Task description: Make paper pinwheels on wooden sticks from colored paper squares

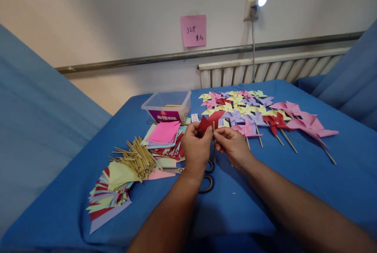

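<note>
Between my hands is a red paper pinwheel (216,118) on a thin wooden stick (214,155), held upright above the table. My left hand (196,149) is closed on the red paper from the left, its thumb against the stick's upper part. From the right, my right hand (232,143) pinches the stick just below the paper. Black-handled scissors (209,184) lie beneath my left wrist, blades pointing left. Finished pinwheels (246,128) in pink, red, yellow and purple lie in rows beyond my right hand.
On the left are a pile of sticks (138,159), stacked coloured paper squares (163,132) and a fan of cut paper (108,202). A clear plastic box (185,108) stands behind them, near a small white box (194,118). Blue cloth (318,198) covers the table; a radiator (273,66) is behind.
</note>
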### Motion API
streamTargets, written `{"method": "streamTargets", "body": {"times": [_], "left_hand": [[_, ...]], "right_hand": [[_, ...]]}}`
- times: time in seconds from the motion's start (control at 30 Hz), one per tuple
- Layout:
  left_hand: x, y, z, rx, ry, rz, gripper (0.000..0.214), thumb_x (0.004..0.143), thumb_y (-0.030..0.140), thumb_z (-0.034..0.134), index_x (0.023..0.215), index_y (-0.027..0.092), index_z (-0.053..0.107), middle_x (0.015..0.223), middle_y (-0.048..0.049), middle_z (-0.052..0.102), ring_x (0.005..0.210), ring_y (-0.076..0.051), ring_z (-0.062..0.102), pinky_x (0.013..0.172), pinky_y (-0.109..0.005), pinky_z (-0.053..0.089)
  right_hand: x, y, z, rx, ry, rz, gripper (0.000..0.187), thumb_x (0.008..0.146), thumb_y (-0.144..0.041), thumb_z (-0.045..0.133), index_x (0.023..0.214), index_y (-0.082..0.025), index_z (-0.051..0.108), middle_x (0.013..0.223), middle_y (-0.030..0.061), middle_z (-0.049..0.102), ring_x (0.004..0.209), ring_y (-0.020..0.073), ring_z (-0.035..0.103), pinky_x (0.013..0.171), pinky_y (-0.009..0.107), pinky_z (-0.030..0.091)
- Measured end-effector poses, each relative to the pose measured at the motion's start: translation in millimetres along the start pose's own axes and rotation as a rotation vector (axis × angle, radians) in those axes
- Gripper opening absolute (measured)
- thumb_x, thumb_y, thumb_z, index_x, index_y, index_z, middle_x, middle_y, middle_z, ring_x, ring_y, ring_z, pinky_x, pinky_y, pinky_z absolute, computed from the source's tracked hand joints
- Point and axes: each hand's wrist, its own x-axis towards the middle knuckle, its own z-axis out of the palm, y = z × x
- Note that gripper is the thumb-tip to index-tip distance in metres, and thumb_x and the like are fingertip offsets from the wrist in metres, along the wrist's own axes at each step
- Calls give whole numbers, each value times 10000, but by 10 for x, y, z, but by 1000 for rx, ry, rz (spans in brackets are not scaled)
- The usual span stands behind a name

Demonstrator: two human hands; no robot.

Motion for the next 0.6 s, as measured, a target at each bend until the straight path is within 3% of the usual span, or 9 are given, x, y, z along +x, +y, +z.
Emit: {"method": "streamTargets", "body": {"times": [0.6], "left_hand": [[14, -11, 1, -12, -6, -16, 175, 662, 228, 748, 773, 174, 625, 705, -16, 698, 638, -153, 650, 609, -248, 486]], "right_hand": [[-3, 6, 11, 14, -2, -5, 300, 694, -443, 793, 770, -182, 669, 488, -43, 591, 421, 86, 518, 414, 199, 376]]}}
